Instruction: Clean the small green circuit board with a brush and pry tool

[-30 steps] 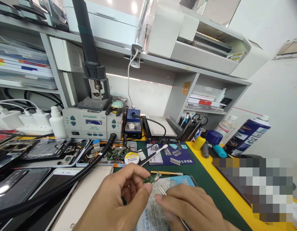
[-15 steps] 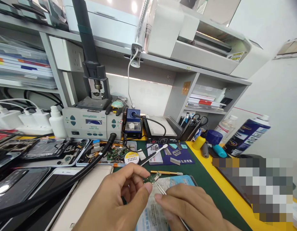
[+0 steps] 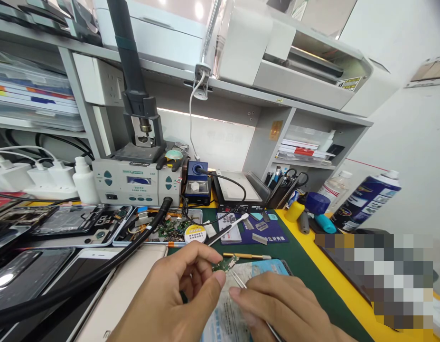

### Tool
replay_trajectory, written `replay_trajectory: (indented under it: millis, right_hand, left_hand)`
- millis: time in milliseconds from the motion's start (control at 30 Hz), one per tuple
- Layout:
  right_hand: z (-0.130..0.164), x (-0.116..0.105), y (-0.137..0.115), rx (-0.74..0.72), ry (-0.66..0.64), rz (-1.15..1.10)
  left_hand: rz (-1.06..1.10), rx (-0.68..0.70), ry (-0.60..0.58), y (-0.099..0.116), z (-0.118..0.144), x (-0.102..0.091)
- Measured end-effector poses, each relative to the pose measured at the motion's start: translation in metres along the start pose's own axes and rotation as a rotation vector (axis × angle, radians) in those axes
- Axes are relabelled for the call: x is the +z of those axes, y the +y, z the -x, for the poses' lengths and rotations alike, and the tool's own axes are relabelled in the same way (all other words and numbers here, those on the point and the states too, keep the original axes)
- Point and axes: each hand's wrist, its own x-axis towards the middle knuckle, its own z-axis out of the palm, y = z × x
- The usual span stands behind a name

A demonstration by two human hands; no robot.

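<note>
Between thumb and forefinger, my left hand [image 3: 186, 289] pinches a small green circuit board [image 3: 226, 264] at its left end. My right hand [image 3: 280, 301] grips a pair of metal tweezers [image 3: 238, 279], whose tips are close to the board's lower right edge; I cannot tell whether they touch it. Beneath both hands lies a worn blue and white pad [image 3: 273, 268] on the green mat [image 3: 312, 280]. A gold pen-like tool [image 3: 246, 256] rests just beyond the board.
Phones and a pale tablet-like panel [image 3: 148, 266] lie at left, crossed by a thick black hose [image 3: 109, 273]. Behind stand a parts tray [image 3: 163, 228], a rework station [image 3: 137, 183] and a hot plate [image 3: 237, 187]. A spray can [image 3: 365, 202] and bottles stand right.
</note>
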Motion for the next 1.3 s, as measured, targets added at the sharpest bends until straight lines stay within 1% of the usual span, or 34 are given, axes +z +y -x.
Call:
replay_trajectory:
  millis: [133,400,533,667,1000,1167,1300]
  right_hand:
    - [0.0004,0.0001,0.0005,-0.006,-0.020,0.015]
    - [0.0042,-0.0002,-0.0005,0.001,-0.014,0.002]
    - [0.0057,0.0034,0.0007,0.011,0.016,-0.003]
    - [0.0056,0.0035,0.0019,0.013,0.002,0.005]
    - [0.0022,0.0001,0.0049,-0.052,-0.031,0.023]
    - [0.0025,-0.0007,0.0014,-0.011,-0.013,0.030]
    - [0.0034,-0.0011,0.0003,-0.014,-0.024,0.029]
  left_hand:
    - [0.007,0.001,-0.013,0.0011,-0.0006,0.0000]
    - [-0.003,0.003,-0.005,0.0016,-0.0026,0.0005]
    - [-0.005,0.002,-0.018,-0.0003,-0.0012,-0.0001]
    - [0.001,0.006,-0.021,-0.0014,-0.0009,-0.0005]
    - [-0.015,0.004,-0.009,-0.0024,-0.0012,-0.0018]
    - [-0.021,0.008,-0.017,-0.0009,-0.0020,-0.0009]
    - [-0.037,-0.001,-0.017,-0.0013,-0.0042,-0.0008]
